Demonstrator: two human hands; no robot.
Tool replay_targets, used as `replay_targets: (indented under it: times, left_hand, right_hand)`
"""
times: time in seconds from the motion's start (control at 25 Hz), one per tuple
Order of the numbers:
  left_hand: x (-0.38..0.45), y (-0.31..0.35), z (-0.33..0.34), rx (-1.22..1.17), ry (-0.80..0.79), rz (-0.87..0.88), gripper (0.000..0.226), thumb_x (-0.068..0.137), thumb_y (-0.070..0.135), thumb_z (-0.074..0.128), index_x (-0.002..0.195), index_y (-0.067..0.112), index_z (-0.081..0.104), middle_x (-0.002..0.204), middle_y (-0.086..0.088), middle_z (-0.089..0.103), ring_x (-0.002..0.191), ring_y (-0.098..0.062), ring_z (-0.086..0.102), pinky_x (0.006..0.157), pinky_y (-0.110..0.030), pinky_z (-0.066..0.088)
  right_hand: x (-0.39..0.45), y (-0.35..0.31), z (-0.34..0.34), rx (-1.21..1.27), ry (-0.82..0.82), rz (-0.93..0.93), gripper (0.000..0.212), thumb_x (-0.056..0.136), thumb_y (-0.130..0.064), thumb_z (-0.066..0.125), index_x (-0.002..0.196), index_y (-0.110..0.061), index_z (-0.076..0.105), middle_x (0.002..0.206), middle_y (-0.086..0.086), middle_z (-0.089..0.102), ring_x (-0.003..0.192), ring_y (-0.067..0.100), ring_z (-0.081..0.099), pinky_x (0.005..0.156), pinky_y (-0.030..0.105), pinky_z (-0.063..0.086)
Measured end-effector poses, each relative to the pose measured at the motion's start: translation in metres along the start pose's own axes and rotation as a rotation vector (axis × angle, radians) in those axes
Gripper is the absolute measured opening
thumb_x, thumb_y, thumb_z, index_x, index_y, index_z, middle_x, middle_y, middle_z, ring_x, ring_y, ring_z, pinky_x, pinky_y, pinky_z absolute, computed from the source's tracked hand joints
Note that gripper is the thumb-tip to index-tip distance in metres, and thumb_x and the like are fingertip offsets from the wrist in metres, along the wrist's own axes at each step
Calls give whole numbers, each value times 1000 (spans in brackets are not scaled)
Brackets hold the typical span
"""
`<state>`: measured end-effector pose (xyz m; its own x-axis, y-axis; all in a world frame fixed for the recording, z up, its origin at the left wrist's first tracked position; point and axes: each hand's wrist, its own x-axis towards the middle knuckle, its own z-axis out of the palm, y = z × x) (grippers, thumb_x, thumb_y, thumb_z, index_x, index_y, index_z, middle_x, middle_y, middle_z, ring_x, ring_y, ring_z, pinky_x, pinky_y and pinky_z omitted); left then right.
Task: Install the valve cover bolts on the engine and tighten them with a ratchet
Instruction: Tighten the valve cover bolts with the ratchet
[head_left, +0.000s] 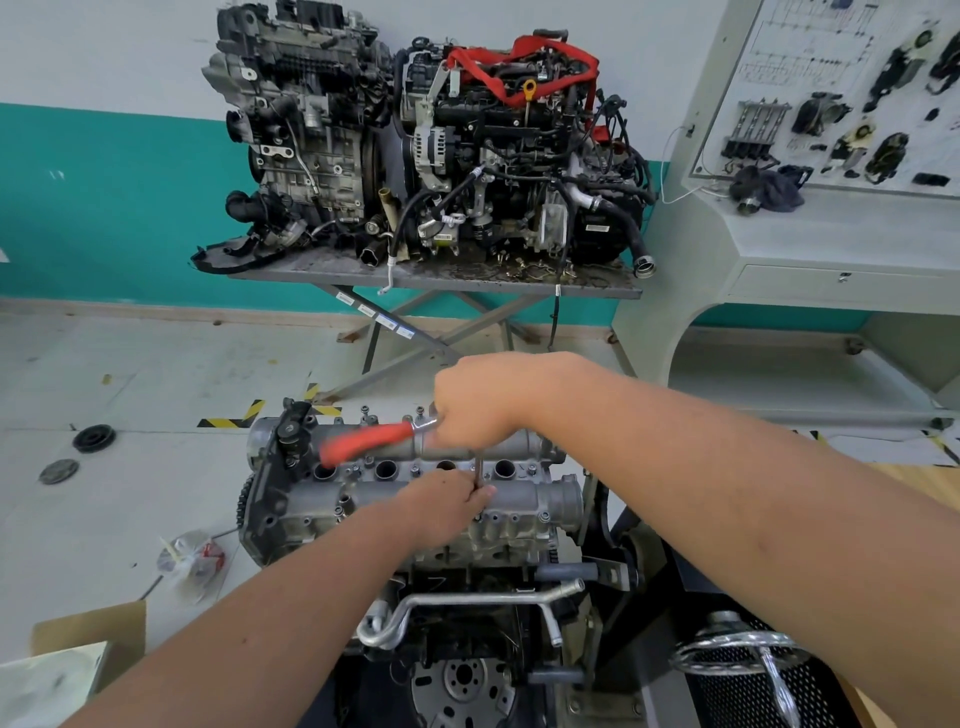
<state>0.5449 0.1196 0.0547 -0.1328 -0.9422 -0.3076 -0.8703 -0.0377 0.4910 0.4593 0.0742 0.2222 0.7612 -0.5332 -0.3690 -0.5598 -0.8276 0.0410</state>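
Observation:
The grey valve cover (524, 501) tops the engine in front of me, with several spark plug holes and bolts along its rows. My right hand (475, 410) grips the head end of a ratchet (363, 439) whose red handle points left and looks blurred. A thin extension bar (479, 470) runs down from the ratchet head to the cover. My left hand (447, 506) pinches the lower end of that bar where it meets the cover; the bolt under it is hidden.
Two other engines (426, 150) stand on a metal table at the back. A grey training panel (831, 98) with parts is at the right. A stand handwheel (748, 654) sits at lower right. Plastic bags (192, 561) and a cardboard box (88, 634) lie on the floor to the left.

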Motion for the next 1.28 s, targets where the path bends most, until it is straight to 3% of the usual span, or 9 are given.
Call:
replay_targets:
  times: [0.12,0.24,0.56,0.68,0.76,0.92,1.04,1.16,1.28]
  left_hand:
    - [4,-4,2,15,0,17,42,105,49,30,95,18,57,91,0,56,91,-21,56,84,-38,44]
    - [7,-7,2,61,7,59,37,104,49,30,93,22,53,94,-2,58,93,-23,57,90,-43,47]
    - [5,-17,-1,-2,38,61,35,100,56,40,84,31,58,85,7,65,78,-9,60,74,-33,49]
    - [7,-17,-9,23,-33,62,37,100,54,42,85,27,63,83,11,67,71,-6,59,65,-28,44]
    - [8,-19,-9,30,-27,61,37,100,53,44,82,26,62,83,6,62,75,-14,57,69,-32,43]
    - [5,-18,-11,13,-53,34,38,98,55,45,78,26,57,80,0,60,72,-16,64,67,-34,52]
    - [4,-15,-15,31,-84,13,40,98,57,44,80,24,58,78,1,63,71,-15,67,70,-35,54]
    - [5,-11,-17,52,-111,-3,34,99,50,46,88,22,62,88,1,67,72,-13,66,74,-40,56]
    - [3,-13,-16,-8,-111,42,22,99,15,54,121,20,58,104,6,63,82,-2,60,90,-29,55]
  right_hand:
    - [4,5,-2,414,-59,134,35,96,-22,58,61,-18,61,52,-2,67,60,20,72,60,28,53]
    - [2,10,-2,669,-98,192,24,96,-25,58,83,-9,70,69,1,75,80,13,69,67,26,47]
    - [13,5,32,2007,341,487,18,97,-11,52,79,-14,56,48,-8,53,43,11,57,85,37,44]
    - [11,0,50,2473,565,317,23,100,-11,52,78,-12,54,58,-3,55,51,11,55,75,27,46]
    - [1,0,66,2604,535,124,20,96,-9,53,76,-13,53,71,0,56,67,16,54,78,30,42]
    - [-14,-1,92,2612,595,-105,31,73,9,58,78,-20,48,85,-2,56,83,19,50,94,42,34]
    - [-17,-1,95,2391,656,-172,33,80,3,63,94,-26,72,83,-6,59,86,14,56,95,39,37]
    - [-18,-2,99,1546,898,-53,29,94,-13,62,106,-36,75,123,-12,65,123,10,56,102,23,44]
    - [-12,-6,104,814,1074,-180,23,87,-10,58,97,-17,77,135,4,62,134,29,48,108,36,41]
